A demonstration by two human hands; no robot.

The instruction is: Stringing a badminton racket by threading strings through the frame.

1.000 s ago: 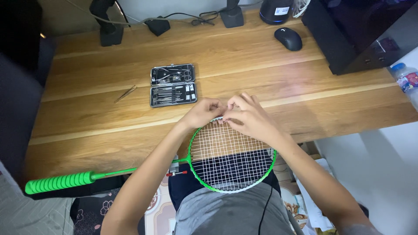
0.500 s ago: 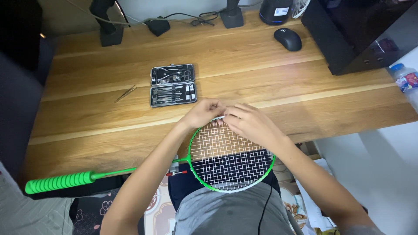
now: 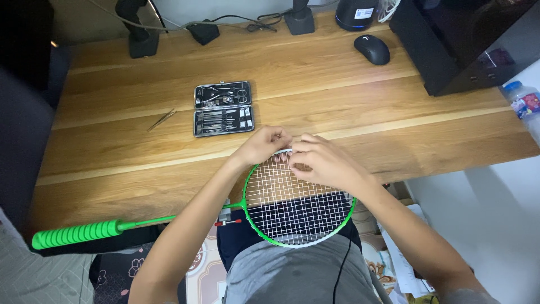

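- The green badminton racket (image 3: 292, 217) lies across the lap and the desk edge, its grip pointing toward 8 o'clock; the string bed looks complete nearly everywhere.
- At the frame's 12 o'clock rim, the left hand (image 3: 261, 147) is curled on the rim and the right hand (image 3: 323, 163) pinches narrowly at the strings; probably a loose string end remains there, but it is too small to tell.
- Farther on the wooden desk (image 3: 337, 95), at 10 o'clock from the hands, an open manicure tool kit (image 3: 223, 109) and tweezers (image 3: 162, 120) lie untouched.

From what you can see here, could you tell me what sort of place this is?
Probably a home desk or computer corner: a wooden desk carries a computer mouse and a dark computer tower, with cables along the back edge.
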